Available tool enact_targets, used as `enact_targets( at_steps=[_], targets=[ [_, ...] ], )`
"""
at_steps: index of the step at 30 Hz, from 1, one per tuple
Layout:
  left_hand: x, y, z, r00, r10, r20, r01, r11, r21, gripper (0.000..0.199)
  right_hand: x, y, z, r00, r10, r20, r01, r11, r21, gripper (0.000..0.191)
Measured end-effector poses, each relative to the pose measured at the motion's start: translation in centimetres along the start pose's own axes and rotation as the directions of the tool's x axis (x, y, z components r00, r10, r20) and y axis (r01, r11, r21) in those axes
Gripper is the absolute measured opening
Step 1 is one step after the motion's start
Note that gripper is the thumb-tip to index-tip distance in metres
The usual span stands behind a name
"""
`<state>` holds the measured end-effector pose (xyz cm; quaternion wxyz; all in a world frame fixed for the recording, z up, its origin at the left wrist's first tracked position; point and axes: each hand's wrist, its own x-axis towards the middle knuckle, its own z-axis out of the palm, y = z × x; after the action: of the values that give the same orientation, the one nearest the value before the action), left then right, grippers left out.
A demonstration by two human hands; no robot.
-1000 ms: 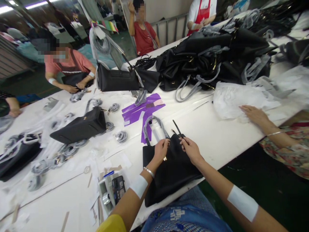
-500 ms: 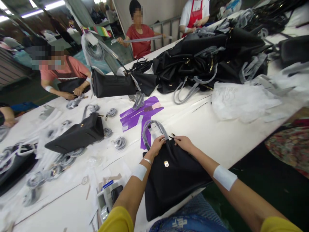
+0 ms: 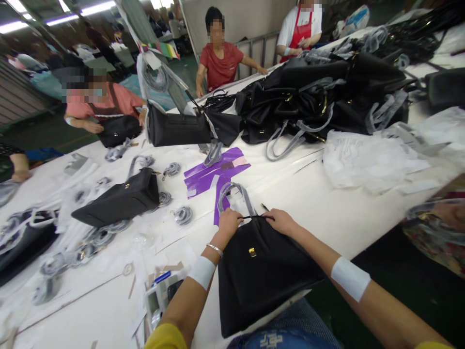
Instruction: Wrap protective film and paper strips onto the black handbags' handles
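Observation:
A black handbag point(image 3: 269, 276) with a small gold clasp point(image 3: 252, 252) leans upright against the table's near edge, just in front of my body. My left hand point(image 3: 230, 223) is closed at the left of its top opening, and my right hand point(image 3: 281, 221) pinches the right side. Between them a thin black edge or strip stretches across the opening; I cannot tell which it is. A dark tip with a metal end point(image 3: 264, 207) sticks up beside my right fingers. The far handle point(image 3: 236, 189), wrapped in clear plastic, arches up behind my left hand.
Purple sheets point(image 3: 212, 177) lie beyond the bag. Another black handbag point(image 3: 119, 196) and wrapped strap coils point(image 3: 183, 214) are on the left. Black bags point(image 3: 301, 97) are heaped at the back, with white plastic point(image 3: 370, 157) to the right. Co-workers stand across the table.
My left hand has shifted left, away from the handle's base, and the thin black edge now spans both hands. Across the table, a co-worker in red has lowered a long plastic strip.

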<state>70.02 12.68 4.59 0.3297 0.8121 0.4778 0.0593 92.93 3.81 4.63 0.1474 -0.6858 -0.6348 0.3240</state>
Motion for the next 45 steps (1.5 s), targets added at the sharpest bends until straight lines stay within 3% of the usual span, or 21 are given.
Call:
enact_targets(
  at_steps=[4, 6, 8, 10, 12, 16, 18, 23, 29, 36, 41, 43, 45],
  targets=[
    [-1.3, -0.8, -0.6, 0.997, -0.021, -0.073, 0.021, 1.000, -0.004, 0.012, -2.0, -0.4, -0.7, 0.996, 0.026, -0.090, -0.029, 0.999, -0.025, 0.029],
    [-1.8, -0.9, -0.2, 0.987, -0.040, -0.157, 0.016, 0.988, -0.153, 0.012, -2.6, -0.8, -0.7, 0.986, 0.020, -0.166, -0.016, 1.000, 0.024, 0.028],
    [-2.1, -0.6, 0.3, 0.970, -0.086, -0.226, -0.012, 0.916, -0.401, 0.010, -2.8, -1.4, -0.5, 0.966, 0.050, -0.252, -0.001, 0.982, 0.191, 0.026],
    [-2.2, 0.0, 0.9, 0.965, -0.123, -0.231, -0.035, 0.815, -0.579, 0.014, -2.6, -2.2, 0.0, 0.949, 0.111, -0.295, 0.024, 0.907, 0.420, 0.027],
    [-2.3, 0.8, 1.2, 0.968, -0.126, -0.215, -0.043, 0.764, -0.644, 0.020, -2.0, -3.1, 0.7, 0.946, 0.143, -0.290, 0.060, 0.804, 0.591, 0.030],
    [-2.5, 2.2, 1.4, 0.974, -0.115, -0.198, -0.056, 0.719, -0.693, 0.030, -0.9, -4.8, 1.6, 0.946, 0.121, -0.299, 0.149, 0.658, 0.738, 0.029],
    [-2.6, 2.6, 1.4, 0.974, -0.118, -0.192, -0.055, 0.702, -0.711, 0.032, -0.6, -5.4, 1.7, 0.951, 0.119, -0.286, 0.141, 0.655, 0.742, 0.030],
    [-2.8, 2.9, 1.9, 0.975, -0.129, -0.183, -0.046, 0.685, -0.727, 0.036, -0.1, -5.5, 2.1, 0.947, 0.010, -0.322, 0.172, 0.829, 0.532, 0.030],
    [-2.7, 2.6, 1.7, 0.978, -0.105, -0.178, -0.043, 0.738, -0.673, 0.032, 0.2, -5.0, 2.5, 0.943, -0.115, -0.313, 0.253, 0.857, 0.449, 0.018],
    [-2.4, 2.8, 1.4, 0.994, 0.031, -0.109, -0.093, 0.774, -0.626, 0.023, 0.1, -4.7, 2.5, 0.952, 0.001, -0.306, 0.148, 0.873, 0.465, 0.019],
    [-2.7, 3.3, 1.9, 0.995, -0.020, -0.100, -0.062, 0.663, -0.746, 0.018, -0.2, -5.0, 2.5, 0.951, 0.019, -0.309, 0.137, 0.870, 0.475, 0.019],
    [-2.8, 3.4, 2.0, 0.993, -0.064, -0.096, -0.036, 0.619, -0.785, 0.020, -0.4, -5.1, 2.6, 0.942, 0.099, -0.320, 0.106, 0.818, 0.565, 0.031],
    [-2.9, 3.4, 2.1, 0.991, -0.098, -0.096, -0.019, 0.595, -0.803, 0.023, -0.7, -5.0, 2.8, 0.937, 0.180, -0.300, 0.093, 0.700, 0.708, 0.039]
  ],
)
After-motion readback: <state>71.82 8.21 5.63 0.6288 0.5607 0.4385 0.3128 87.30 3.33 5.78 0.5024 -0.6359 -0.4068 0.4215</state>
